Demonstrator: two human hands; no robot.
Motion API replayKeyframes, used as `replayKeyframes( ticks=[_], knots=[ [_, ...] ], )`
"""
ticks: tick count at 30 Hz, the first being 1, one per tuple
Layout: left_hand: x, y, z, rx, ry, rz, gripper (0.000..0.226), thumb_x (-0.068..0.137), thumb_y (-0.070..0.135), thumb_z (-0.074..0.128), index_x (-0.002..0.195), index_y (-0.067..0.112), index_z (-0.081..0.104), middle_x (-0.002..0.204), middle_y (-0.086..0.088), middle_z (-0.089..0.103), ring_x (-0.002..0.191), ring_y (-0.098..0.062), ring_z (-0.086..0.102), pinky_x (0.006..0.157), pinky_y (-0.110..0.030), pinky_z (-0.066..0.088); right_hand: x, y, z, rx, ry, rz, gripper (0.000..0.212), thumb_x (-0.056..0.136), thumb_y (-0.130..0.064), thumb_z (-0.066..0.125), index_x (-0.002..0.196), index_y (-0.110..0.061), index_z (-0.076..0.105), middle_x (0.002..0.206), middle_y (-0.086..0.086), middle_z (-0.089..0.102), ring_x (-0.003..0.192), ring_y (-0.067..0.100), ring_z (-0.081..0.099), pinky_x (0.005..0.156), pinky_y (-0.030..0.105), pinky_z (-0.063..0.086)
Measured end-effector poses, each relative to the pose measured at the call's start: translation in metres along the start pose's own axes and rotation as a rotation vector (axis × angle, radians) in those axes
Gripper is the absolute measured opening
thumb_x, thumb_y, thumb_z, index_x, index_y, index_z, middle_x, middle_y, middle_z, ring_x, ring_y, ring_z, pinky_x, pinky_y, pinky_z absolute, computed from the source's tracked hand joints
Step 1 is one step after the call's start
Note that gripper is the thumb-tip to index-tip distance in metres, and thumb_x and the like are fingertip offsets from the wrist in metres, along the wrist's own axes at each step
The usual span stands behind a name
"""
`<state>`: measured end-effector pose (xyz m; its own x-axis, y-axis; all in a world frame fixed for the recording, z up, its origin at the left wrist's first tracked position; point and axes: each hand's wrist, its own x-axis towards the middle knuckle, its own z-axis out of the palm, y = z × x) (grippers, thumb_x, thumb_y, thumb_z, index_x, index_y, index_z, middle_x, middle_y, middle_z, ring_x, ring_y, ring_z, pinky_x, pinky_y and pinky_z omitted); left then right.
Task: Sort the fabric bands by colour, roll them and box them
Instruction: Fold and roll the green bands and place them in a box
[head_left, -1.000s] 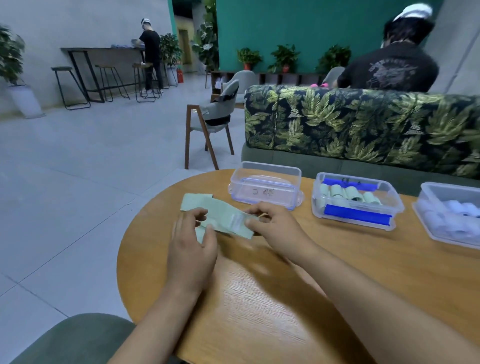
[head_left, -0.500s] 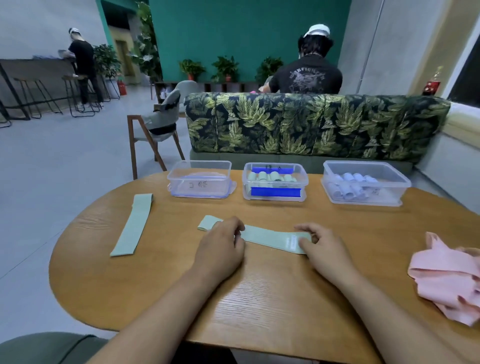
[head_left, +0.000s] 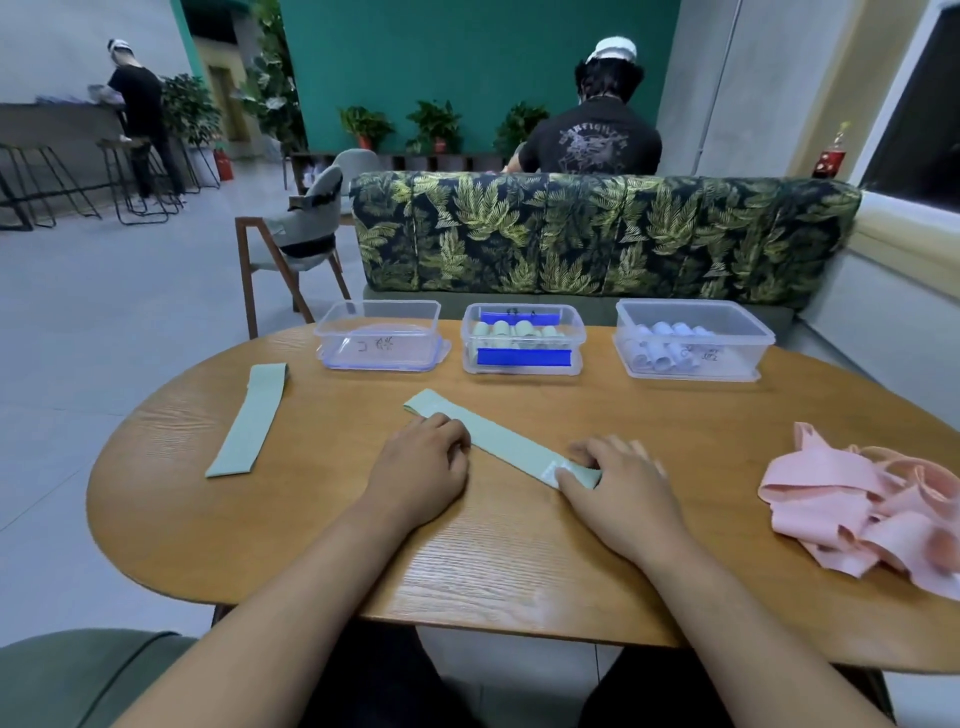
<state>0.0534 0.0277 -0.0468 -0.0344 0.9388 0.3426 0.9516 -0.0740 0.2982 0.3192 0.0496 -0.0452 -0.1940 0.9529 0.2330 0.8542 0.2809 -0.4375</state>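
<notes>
table: oval wooden table (head_left: 519, 571) | behind: leaf-print sofa (head_left: 597, 234), seated person (head_left: 597, 140), potted plants (head_left: 436, 124) | left: wooden chair (head_left: 296, 234), standing person (head_left: 140, 104)

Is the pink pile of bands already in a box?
No, the pink bands lie in a loose heap directly on the table.

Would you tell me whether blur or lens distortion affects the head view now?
Head view: the right hand on the green band is motion-blurred; the left hand is sharp; the wide lens bows the window frame; lighting is soft, shadows faint.
</notes>
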Motion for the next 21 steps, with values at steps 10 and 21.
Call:
replayKeyframes(
  ticks=[10, 21],
  knots=[
    [0.009, -0.003, 0.002, -0.006, -0.174, 0.051, 0.048, 0.101, 0.026, 0.044, 0.146, 0.037, 0.055, 0.150, 0.016, 0.056, 0.138, -0.016, 0.045, 0.116, -0.037, 0.036, -0.050, -0.014, -0.009, 0.189, -0.139, -0.431, 0.021, 0.091, -0.039, 0.063, 0.109, -0.036, 0.073, 0.098, -0.035, 0.064, 0.102, -0.002, 0.056, 0.092, 0.027, 0.049],
    [-0.001, 0.000, -0.004, -0.071, -0.132, 0.083, 0.035, 0.098, 0.026, 0.049, 0.129, 0.033, 0.064, 0.132, 0.014, 0.062, 0.124, -0.015, 0.052, 0.108, -0.037, 0.042, -0.047, -0.013, -0.007, 0.202, -0.104, -0.485, 0.023, 0.088, -0.050, 0.072, 0.108, -0.039, 0.075, 0.104, -0.029, 0.065, 0.105, -0.001, 0.057, 0.090, 0.027, 0.050]
  ],
)
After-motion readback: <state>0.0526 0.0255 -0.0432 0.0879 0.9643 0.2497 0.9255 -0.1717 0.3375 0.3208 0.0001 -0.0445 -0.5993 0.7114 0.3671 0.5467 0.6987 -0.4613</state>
